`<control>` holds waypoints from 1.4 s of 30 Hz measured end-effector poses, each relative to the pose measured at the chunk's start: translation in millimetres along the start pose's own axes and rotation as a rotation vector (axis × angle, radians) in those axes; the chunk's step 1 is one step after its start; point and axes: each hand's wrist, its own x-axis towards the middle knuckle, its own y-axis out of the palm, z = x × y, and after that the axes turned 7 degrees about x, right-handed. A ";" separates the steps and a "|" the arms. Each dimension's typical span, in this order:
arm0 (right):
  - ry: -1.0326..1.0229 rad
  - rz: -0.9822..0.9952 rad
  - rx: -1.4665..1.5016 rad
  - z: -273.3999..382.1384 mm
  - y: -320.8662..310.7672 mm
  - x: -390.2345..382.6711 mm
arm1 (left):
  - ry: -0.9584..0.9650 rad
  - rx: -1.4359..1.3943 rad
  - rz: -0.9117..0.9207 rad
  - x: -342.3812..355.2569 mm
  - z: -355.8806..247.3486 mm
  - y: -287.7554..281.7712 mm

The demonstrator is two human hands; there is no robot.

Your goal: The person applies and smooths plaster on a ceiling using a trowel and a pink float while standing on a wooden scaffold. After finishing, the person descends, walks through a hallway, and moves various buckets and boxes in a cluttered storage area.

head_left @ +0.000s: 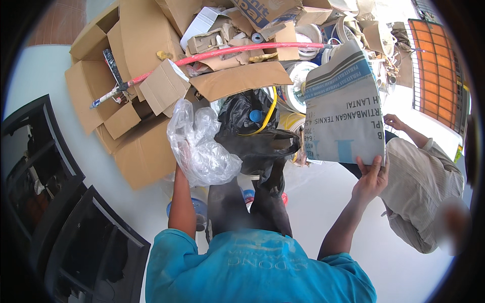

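Note:
My left hand (182, 154) is mostly hidden behind a crumpled clear plastic bag (204, 156), which it holds up. My right hand (371, 174) grips the lower edge of a folded, printed white-and-blue sheet (338, 131), thumb and fingers pressed on it, held to the right of the bags. Between my hands lie crumpled black plastic bags (265, 149), with a blue lid (255, 115) and a yellow strap (268, 116) among them.
A pile of cardboard boxes (141, 154), a long red pole (222, 50) and buckets (294, 83) lies ahead. Dark frames (93, 242) are at left. Another person (419, 187) bends at right beside an orange, gridded panel (429, 65). Containers (199, 207) stand near my legs.

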 end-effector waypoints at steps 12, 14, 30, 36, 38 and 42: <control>-0.084 -0.019 -0.041 10.1 -21.6 -5.4 | 0.501 1.098 -0.244 99.6 50.5 108.3; -0.129 -0.021 -0.106 12.6 -26.8 -9.0 | 0.499 1.050 -0.127 121.0 49.3 141.3; 0.109 0.049 -0.561 -30.8 -54.7 6.9 | 0.111 1.101 0.315 145.5 44.1 215.9; 0.122 -0.111 -0.570 -51.2 -93.3 19.4 | 0.325 1.137 0.205 103.4 11.3 211.0; 0.153 -0.143 -0.541 -51.9 -113.0 20.8 | 0.330 1.218 0.179 88.3 2.7 201.8; 0.141 -0.213 -0.553 -56.2 -143.5 19.6 | 0.577 1.169 -0.034 54.8 -2.7 181.8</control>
